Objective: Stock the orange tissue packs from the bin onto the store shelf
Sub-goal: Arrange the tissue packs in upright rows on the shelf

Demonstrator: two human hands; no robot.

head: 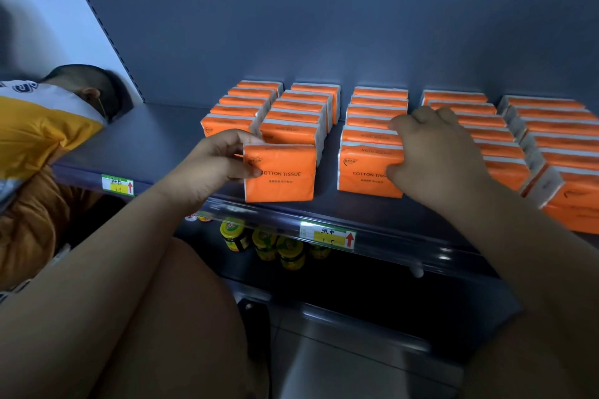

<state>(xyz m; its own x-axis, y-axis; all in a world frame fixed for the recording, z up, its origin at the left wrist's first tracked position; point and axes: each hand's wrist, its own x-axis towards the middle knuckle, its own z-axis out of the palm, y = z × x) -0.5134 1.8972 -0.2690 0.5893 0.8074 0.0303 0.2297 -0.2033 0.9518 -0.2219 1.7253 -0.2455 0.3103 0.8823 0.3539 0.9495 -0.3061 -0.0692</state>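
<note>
While rows of orange packs already fill the shelf [136, 139], one front pack [280, 173] is pinched upright at its left edge by the left hand [214, 165], likely to square it with its row. The neighbouring pack [366, 172] is clasped by the right hand [431, 152], steadying that column (the bin is not in view).

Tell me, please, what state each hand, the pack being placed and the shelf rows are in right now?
left hand: grips the front pack at its left edge.
front pack: upright at the shelf's front edge, label facing out.
right hand: curled round the third row's front packs.
tissue rows: five rows, standing upright.
jars: upright on the lower shelf.
</note>
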